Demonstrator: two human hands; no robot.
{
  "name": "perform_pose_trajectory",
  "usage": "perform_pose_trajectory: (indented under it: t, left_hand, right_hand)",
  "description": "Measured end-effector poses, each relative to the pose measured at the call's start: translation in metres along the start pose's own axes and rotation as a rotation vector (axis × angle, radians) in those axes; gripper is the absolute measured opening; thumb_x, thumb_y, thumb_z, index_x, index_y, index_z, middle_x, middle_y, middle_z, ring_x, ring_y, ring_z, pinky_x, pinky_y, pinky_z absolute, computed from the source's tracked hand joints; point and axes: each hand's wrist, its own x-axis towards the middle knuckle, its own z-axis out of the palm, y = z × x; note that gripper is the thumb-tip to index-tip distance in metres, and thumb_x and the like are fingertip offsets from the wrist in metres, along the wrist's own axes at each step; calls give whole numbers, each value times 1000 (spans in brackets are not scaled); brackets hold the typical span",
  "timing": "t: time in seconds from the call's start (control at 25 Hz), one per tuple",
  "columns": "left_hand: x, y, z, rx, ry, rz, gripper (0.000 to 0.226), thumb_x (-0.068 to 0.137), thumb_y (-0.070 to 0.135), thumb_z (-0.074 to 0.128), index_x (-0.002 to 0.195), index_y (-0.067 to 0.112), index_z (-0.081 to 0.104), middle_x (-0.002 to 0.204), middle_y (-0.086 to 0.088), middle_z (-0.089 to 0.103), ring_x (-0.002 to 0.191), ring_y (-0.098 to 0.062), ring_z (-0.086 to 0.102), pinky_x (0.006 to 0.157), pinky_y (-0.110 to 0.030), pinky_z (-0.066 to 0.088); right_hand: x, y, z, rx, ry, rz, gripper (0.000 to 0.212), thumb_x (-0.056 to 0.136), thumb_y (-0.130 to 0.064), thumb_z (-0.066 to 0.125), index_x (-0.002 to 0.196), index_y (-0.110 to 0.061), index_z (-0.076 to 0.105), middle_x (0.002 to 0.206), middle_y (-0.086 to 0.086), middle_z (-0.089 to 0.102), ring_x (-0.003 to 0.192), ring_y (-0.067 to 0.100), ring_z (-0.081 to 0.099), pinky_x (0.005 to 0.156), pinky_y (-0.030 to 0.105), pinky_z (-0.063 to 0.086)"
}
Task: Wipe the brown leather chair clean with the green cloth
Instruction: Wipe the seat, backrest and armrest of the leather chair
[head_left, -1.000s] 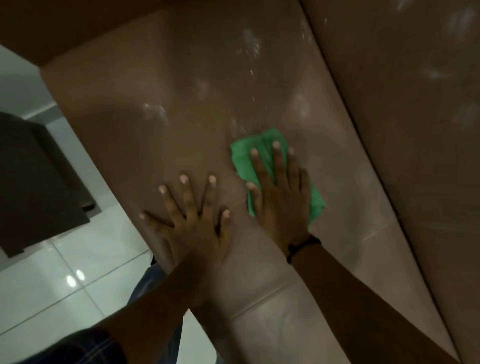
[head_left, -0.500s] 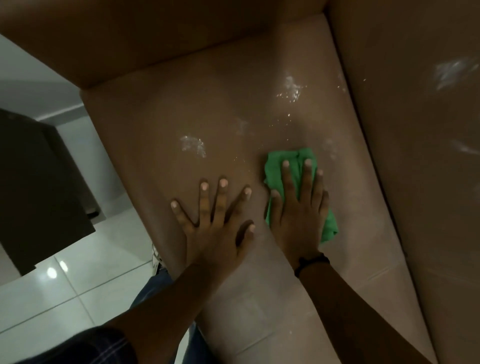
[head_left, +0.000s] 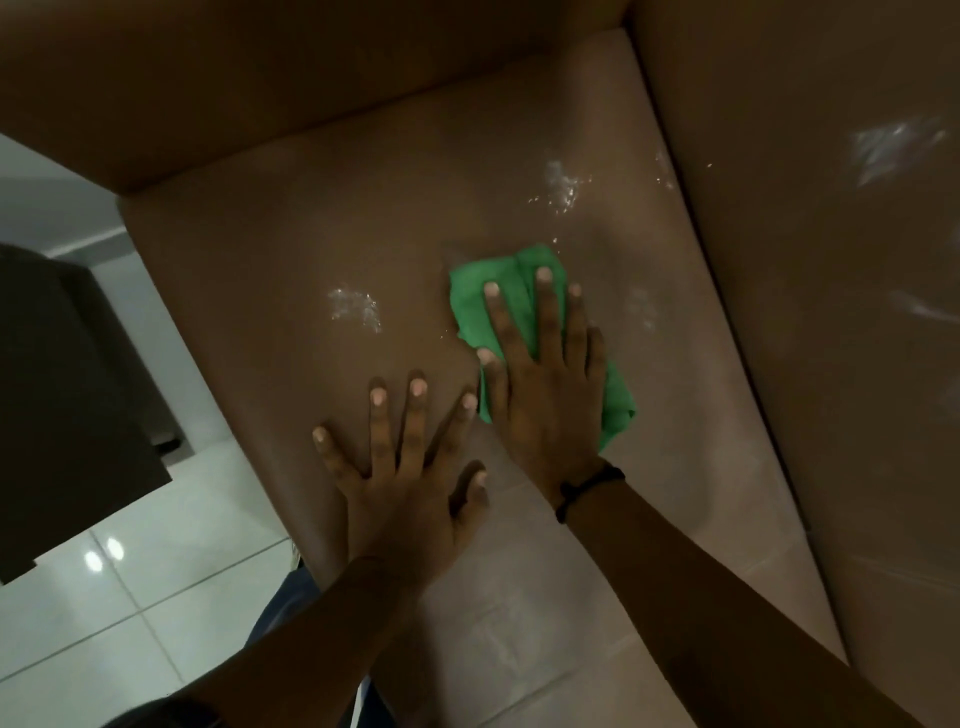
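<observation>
The brown leather chair (head_left: 291, 249) fills most of the view, its seat facing me with an armrest at the top and the backrest on the right. White smears mark the seat and the backrest. The green cloth (head_left: 491, 296) lies crumpled on the middle of the seat. My right hand (head_left: 545, 389) presses flat on the cloth, fingers stretched over it, a black band on the wrist. My left hand (head_left: 405, 467) rests flat on the bare seat just left of the cloth, fingers spread, holding nothing.
A dark piece of furniture (head_left: 67, 395) stands on the left, close to the chair's front edge. Glossy white floor tiles (head_left: 119, 613) show at the lower left. A white smear (head_left: 356, 306) lies left of the cloth, another white smear (head_left: 563, 184) beyond it.
My right hand has slid the green cloth farther along the seat toward the armrest. The view has shifted, showing more of the armrest. My left hand stays planted on the seat.
</observation>
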Motion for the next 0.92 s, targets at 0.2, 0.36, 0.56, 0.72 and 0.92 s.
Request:
perform_pose_trajectory:
  t: [0.2, 0.36, 0.56, 0.72, 0.92]
  left_hand:
    - [0, 3, -3, -43, 3, -17, 78, 110, 66, 38, 181, 41, 16, 190, -5, -4, 176, -40, -5, 125, -92, 0]
    - [1, 1, -1, -11, -5, -18, 79, 109, 66, 36, 181, 41, 14, 191, -5, -4, 176, -40, -6, 125, -92, -1]
    - [1, 1, -1, -36, -9, 1, 81, 107, 64, 43, 179, 49, 10, 190, -4, -6, 176, -40, -8, 125, -92, -2]
    - [-4, 0, 1, 11, -32, -17, 81, 103, 66, 46, 179, 49, 22, 191, -7, -2, 175, -41, -7, 124, -92, -4]
    - [1, -3, 1, 8, -48, -13, 74, 109, 66, 38, 179, 48, 23, 191, -9, 2, 175, -44, -5, 125, -91, -7]
  right_hand:
    - [-5, 32, -3, -34, -46, -311, 58, 115, -56, 30, 172, -42, 25, 182, 9, 17, 166, 41, 20, 127, 62, 30]
    - [22, -3, -2, 3, -4, -44, 57, 116, -55, 28, 171, -41, 27, 182, 10, 17, 166, 42, 19, 126, 63, 30]
    - [6, 19, 1, -3, -32, -381, 57, 116, -57, 24, 172, -43, 23, 182, 6, 17, 167, 38, 18, 127, 59, 28]
    - [-26, 63, -9, -2, -31, 90, 58, 115, -55, 26, 172, -41, 23, 183, 9, 14, 166, 42, 18, 125, 64, 33]
    - [-6, 72, 5, -47, 30, -17, 59, 117, -55, 26, 173, -39, 18, 183, 8, 11, 167, 37, 13, 127, 59, 24]
